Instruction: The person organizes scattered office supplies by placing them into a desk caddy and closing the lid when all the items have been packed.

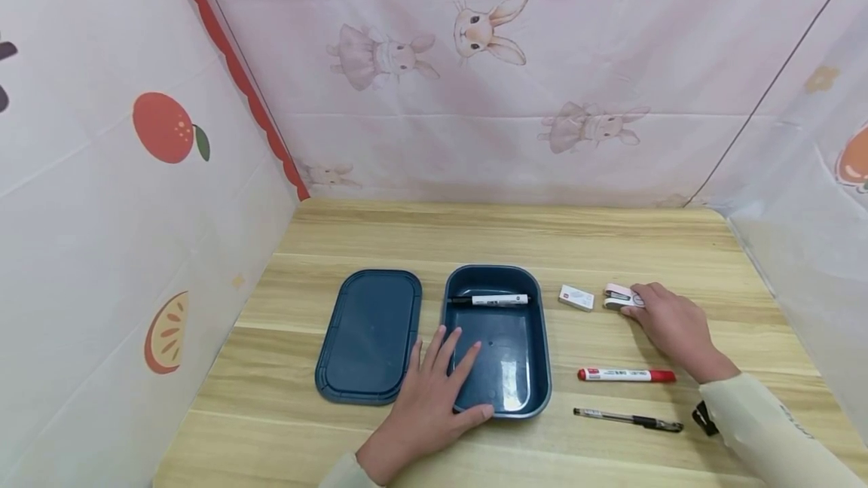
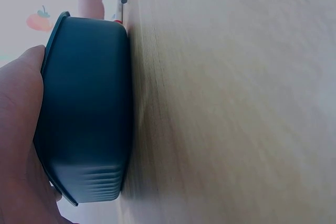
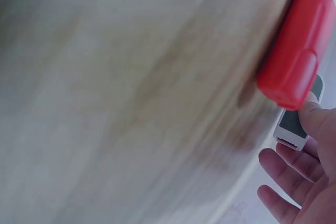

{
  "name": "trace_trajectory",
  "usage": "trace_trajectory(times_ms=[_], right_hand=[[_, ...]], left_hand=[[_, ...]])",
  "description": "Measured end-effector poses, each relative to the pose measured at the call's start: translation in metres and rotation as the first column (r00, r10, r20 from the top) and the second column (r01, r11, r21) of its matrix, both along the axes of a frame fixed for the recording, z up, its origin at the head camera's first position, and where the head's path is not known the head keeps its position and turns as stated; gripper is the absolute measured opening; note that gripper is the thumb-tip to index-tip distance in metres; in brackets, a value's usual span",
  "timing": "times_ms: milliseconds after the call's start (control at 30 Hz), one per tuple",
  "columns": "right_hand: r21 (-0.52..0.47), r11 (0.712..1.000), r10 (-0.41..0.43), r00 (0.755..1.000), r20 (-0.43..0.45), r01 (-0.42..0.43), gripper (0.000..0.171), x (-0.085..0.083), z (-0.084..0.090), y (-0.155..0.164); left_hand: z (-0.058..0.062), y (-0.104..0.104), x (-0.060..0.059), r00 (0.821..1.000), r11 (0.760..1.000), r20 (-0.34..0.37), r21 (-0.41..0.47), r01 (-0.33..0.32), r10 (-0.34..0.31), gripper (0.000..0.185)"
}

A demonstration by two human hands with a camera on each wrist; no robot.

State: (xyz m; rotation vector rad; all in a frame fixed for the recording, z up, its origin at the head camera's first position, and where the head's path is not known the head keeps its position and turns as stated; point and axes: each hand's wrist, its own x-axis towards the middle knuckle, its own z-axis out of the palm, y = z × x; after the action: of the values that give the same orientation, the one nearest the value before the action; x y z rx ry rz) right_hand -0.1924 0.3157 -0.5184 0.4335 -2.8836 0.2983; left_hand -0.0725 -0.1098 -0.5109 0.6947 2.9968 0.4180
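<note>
Stapler (image 1: 615, 296), pale pink and white: one, on the right part of the table (image 1: 475, 236), its free end towards the box; whether it rests on the wood or is raised, cannot tell.

Right hand (image 1: 674, 322): thumb and fingers pinch the rear end of the stapler; in the right wrist view the thumb lies on top, while two other fingers stand apart from it.

Left hand (image 1: 434, 401): fingers spread wide across the left rim of the box, thumb at the near rim.

Box (image 1: 502, 367), dark blue, uncovered: one, mid-table.

Black-and-white marker (image 1: 498, 300): one, inside the box, lying across its far end.

Lid (image 1: 371, 337), dark blue: one, flat, just left of the box, near the left fingers.

White block (image 1: 576, 297), small, with printed label: one, between box and stapler, directly in the straight path from one to the other.

Red marker (image 1: 624, 375): one, lying crosswise, nearer the person than the stapler.

Pen (image 1: 627, 419), clear barrel with black grip: one, nearer again, below the red marker.

Black object (image 1: 704, 419): one, beside the right sleeve (image 1: 753, 413), partly hidden; kind cannot be told.

Curtain (image 1: 434, 157), pink, rabbit-printed: behind the table.
</note>
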Motion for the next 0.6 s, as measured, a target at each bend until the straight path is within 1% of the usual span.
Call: trace_trajectory(times_ms=[133,400,600], right_hand=[[0.0,1.0,-0.002,1.0,0.005,0.002,0.043,-0.001,0.002,0.0],[0.013,1.0,0.0,1.0,-0.026,0.0,0.044,-0.002,0.005,-0.003],[-0.004,1.0,-0.002,1.0,-0.024,0.002,0.046,-0.002,0.016,-0.014]], left_hand=[[0.0,0.0,0.0,1.0,1.0,0.001,0.001,-0.001,0.001,0.084],[0.0,0.0,0.0,1.0,1.0,0.008,0.004,0.002,-0.002,0.083],[-0.001,0.0,0.0,1.0,1.0,0.003,0.011,0.003,-0.003,0.082]])
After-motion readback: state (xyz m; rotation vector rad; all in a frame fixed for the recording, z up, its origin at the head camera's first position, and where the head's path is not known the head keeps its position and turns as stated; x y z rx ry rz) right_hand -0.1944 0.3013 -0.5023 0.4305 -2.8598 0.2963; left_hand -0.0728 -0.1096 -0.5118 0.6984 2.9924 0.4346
